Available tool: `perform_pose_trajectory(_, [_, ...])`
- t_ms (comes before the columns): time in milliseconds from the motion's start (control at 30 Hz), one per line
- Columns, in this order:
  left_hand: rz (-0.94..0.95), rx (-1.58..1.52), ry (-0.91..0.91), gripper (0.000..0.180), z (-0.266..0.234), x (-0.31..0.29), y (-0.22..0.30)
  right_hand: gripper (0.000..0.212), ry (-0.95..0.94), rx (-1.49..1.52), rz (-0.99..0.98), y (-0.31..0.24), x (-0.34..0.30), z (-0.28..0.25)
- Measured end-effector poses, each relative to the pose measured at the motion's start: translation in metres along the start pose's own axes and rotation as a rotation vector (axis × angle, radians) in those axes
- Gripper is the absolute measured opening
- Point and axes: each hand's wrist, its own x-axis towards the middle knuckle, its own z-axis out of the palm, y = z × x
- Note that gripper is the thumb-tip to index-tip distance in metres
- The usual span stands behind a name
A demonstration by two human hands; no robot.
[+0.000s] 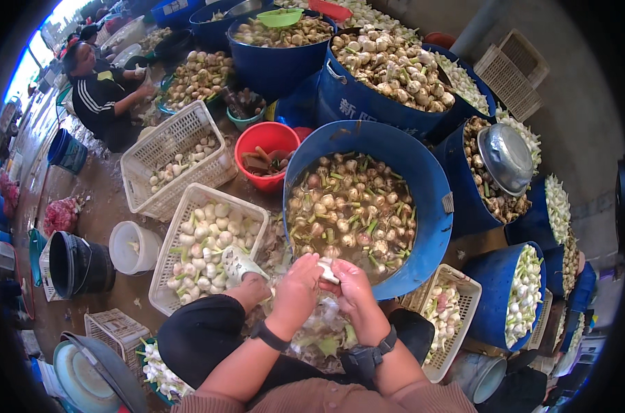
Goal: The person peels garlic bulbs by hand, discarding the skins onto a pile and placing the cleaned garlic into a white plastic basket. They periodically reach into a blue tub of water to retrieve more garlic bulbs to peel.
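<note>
Just over the near rim of a big blue tub (429, 172), I hold a white garlic bulb (328, 270) between both hands. My left hand (297, 288) has its fingers closed on the bulb from the left. From the right, my right hand (354, 286) grips it with thumb and fingers, which partly cover it. Brownish garlic bulbs (343, 210) with short green stems float in murky water inside the tub. To the left, cleaned white bulbs (212, 237) fill much of a cream crate (162, 282). Below my hands, loose skins and leaves (323, 327) lie between my legs.
A red bucket (247, 148) stands beyond the crate, near a second crate (134, 180) of bulbs. Large blue barrels (374, 113) heaped with garlic line the back and right. Another crate (467, 303) sits by my right knee. A person (99, 93) sits at far left.
</note>
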Motion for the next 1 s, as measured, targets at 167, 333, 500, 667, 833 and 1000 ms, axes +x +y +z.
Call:
perform_pose_trajectory(167, [-0.366, -0.269, 0.127, 0.024, 0.019, -0.001, -0.005, 0.019, -0.155, 0.489, -0.068, 0.023, -0.002, -0.002])
perform_pose_trajectory(333, [-0.716, -1.081, 0.131, 0.031, 0.017, 0.001, -0.017, 0.021, -0.141, 0.016, -0.33, 0.003, -0.016, -0.005])
perform_pose_trajectory(500, [-0.55, -0.97, -0.065, 0.018, 0.012, 0.002, -0.016, 0.021, -0.345, -0.392, -0.209, -0.025, -0.007, -0.01])
perform_pose_trajectory(667, [-0.499, -0.792, -0.178, 0.013, 0.005, 0.006, -0.01, 0.018, -0.142, -0.596, -0.447, -0.017, -0.01, -0.004])
perform_pose_trajectory(833, [-0.533, -0.783, -0.096, 0.014, 0.011, 0.005, 0.003, 0.01, 0.303, -0.975, -1.275, -0.009, -0.017, 0.009])
perform_pose_trajectory(1000, [-1.01, -1.223, 0.185, 0.012, 0.008, 0.004, -0.007, 0.009, -0.105, -1.182, -1.564, 0.012, -0.052, -0.01])
